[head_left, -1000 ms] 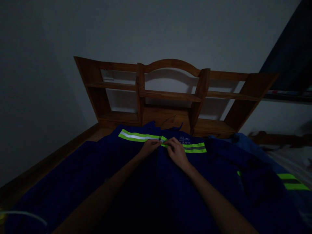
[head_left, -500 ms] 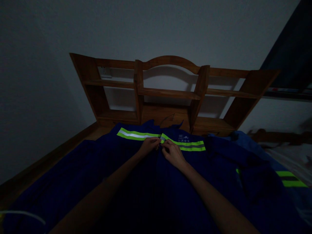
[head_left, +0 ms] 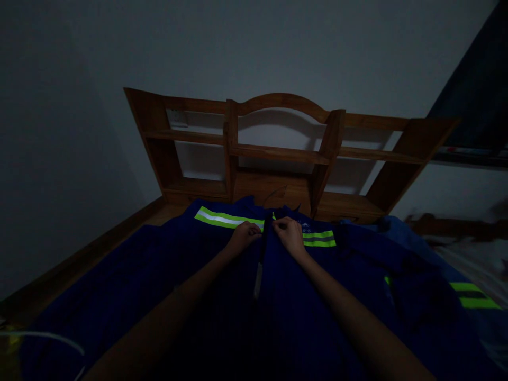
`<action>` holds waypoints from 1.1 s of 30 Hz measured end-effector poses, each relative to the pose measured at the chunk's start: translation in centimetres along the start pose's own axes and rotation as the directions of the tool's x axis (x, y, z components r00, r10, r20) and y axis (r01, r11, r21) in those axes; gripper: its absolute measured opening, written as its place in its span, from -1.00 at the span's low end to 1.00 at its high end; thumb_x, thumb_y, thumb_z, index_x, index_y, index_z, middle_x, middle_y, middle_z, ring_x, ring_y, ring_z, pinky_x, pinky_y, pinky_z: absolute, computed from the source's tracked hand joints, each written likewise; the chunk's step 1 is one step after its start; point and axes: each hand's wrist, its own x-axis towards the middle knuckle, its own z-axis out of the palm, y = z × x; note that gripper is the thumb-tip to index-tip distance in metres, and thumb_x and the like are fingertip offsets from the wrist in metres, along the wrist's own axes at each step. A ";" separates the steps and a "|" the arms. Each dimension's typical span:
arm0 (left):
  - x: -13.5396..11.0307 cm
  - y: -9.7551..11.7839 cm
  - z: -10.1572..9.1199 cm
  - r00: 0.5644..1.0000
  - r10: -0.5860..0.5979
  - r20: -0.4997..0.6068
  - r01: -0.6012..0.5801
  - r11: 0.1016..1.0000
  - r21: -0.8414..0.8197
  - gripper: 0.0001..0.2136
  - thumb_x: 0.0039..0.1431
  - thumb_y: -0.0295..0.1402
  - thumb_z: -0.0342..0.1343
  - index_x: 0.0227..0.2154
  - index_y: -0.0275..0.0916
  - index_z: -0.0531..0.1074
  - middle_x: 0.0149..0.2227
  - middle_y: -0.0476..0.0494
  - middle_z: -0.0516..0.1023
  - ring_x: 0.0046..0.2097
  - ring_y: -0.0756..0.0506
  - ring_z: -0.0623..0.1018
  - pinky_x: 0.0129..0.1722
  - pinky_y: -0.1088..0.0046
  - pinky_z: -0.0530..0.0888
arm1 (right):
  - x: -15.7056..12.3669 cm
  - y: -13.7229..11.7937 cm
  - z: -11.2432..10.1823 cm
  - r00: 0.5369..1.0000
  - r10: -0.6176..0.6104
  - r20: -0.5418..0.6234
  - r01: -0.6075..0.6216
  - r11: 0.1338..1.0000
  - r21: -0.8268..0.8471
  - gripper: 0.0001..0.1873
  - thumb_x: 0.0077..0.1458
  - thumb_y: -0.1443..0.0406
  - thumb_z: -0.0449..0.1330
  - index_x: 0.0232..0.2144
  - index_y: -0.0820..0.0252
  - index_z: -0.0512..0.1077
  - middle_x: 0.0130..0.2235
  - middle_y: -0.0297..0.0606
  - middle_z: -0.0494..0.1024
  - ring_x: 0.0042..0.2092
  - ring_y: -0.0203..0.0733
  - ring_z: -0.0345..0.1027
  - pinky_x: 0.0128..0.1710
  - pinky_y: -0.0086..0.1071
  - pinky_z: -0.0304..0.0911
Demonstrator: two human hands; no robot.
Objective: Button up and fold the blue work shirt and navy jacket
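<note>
A dark blue work jacket [head_left: 222,264] with yellow-green and silver reflective bands lies spread out in front of me. My left hand [head_left: 244,236] is closed at the front edge of the left panel, beside the end of its reflective band [head_left: 222,218]. Pinched in my right hand [head_left: 289,233] is the opposite front edge, lifted a little, and the hand covers part of the right band [head_left: 319,238] and the white chest print. Between the hands the front stands slightly apart, and a pale narrow strip [head_left: 258,280] shows lower down in the opening.
Behind the jacket stands a wooden shelf unit [head_left: 278,153] against the wall. A lighter blue garment [head_left: 432,254] with a reflective band lies at the right. A white cord [head_left: 47,334] curves at the lower left, near a yellow item [head_left: 10,352].
My right hand has moved up and right, away from my left hand, drawing the right front edge with it. The jacket's front has parted, exposing the pale strip.
</note>
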 end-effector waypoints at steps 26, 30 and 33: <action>-1.3 2.4 -0.6 0.998 -0.027 -0.063 0.011 0.971 -0.239 -0.89 0.08 -0.47 -0.04 -0.37 -0.27 0.39 -0.38 -0.06 0.51 -0.35 -0.02 0.48 -0.33 0.51 0.36 | -2.0 -0.8 2.2 0.995 -0.001 0.095 -0.038 0.916 0.400 -0.78 0.01 0.17 0.19 -0.38 0.19 0.52 -0.42 -0.30 0.51 -0.54 -0.32 0.30 -0.51 -0.45 0.16; -1.4 2.6 -0.5 0.994 -0.073 -0.084 0.052 0.973 -0.226 -0.89 0.06 -0.47 -0.04 -0.43 -0.27 0.39 -0.42 -0.06 0.50 -0.36 -0.02 0.47 -0.35 0.51 0.34 | -2.0 -0.5 2.5 0.989 0.022 0.148 -0.081 0.908 0.412 -0.79 -0.02 0.16 0.21 -0.39 0.18 0.49 -0.49 -0.34 0.50 -0.57 -0.32 0.29 -0.54 -0.46 0.15; -1.4 2.4 -0.3 0.991 -0.086 -0.102 0.058 0.966 -0.251 -0.90 0.06 -0.43 -0.02 -0.44 -0.27 0.39 -0.43 -0.04 0.49 -0.38 -0.02 0.46 -0.37 0.51 0.33 | -1.8 -0.1 2.7 0.982 0.044 0.181 -0.121 0.891 0.439 -0.75 -0.06 0.13 0.25 -0.40 0.20 0.47 -0.47 -0.34 0.51 -0.57 -0.32 0.31 -0.55 -0.47 0.15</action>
